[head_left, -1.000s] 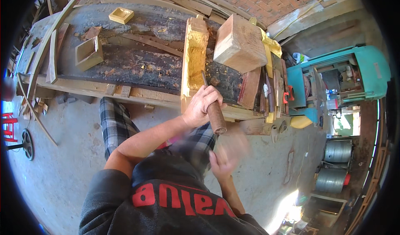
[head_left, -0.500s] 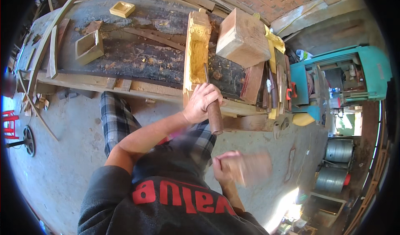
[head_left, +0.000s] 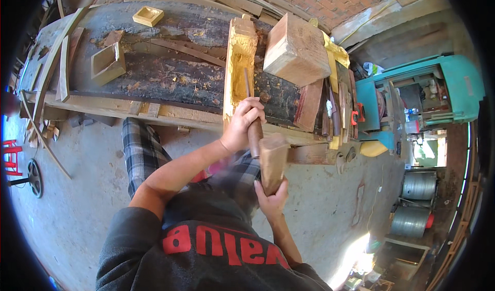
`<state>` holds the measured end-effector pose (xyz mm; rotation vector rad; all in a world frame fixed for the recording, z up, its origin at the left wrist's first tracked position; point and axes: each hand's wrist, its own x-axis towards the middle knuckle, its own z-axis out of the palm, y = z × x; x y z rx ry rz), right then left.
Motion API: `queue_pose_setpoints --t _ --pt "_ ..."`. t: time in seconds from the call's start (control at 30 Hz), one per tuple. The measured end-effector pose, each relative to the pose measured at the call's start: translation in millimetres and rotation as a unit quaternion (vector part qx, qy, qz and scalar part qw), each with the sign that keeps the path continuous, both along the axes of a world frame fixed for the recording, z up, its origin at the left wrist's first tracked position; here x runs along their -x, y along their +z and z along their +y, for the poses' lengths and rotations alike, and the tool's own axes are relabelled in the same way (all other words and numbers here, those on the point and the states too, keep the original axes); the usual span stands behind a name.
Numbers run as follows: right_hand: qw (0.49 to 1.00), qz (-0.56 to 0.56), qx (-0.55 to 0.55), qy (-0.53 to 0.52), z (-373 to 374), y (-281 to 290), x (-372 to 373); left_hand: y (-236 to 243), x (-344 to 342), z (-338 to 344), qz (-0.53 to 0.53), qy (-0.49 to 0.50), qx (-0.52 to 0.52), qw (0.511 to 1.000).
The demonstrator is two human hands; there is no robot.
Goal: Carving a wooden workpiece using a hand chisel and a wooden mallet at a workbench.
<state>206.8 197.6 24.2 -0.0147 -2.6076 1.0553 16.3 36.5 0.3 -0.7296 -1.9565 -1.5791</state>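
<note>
My left hand (head_left: 244, 123) grips a chisel (head_left: 252, 120) by its wooden handle, the metal blade pointing into a hollowed yellow wooden piece (head_left: 238, 66) that lies lengthwise on the dark workbench (head_left: 154, 74). My right hand (head_left: 271, 198) holds a wooden mallet (head_left: 273, 157) upright, its head touching the butt end of the chisel handle. Yellow wood chips lie scattered on the bench beside the hollowed piece.
A large square wood block (head_left: 295, 48) rests right of the hollowed piece. A small wooden box (head_left: 106, 62) and a yellow tray (head_left: 148, 16) sit at the bench's left. A teal machine (head_left: 412, 105) stands right, metal drums (head_left: 417, 203) beyond. Loose planks (head_left: 51, 74) lean left.
My right hand has swung the mallet from low and right up onto the chisel's handle end. My left hand kept the chisel in place on the yellow piece.
</note>
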Motion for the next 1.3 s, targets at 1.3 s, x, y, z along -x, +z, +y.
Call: queue_pose_setpoints --t 1.3 --pt "0.996 -0.055 0.076 -0.015 -9.7 44.7 20.9 11.7 1.3 -18.2 0.045 -0.014 -0.035 0.998"
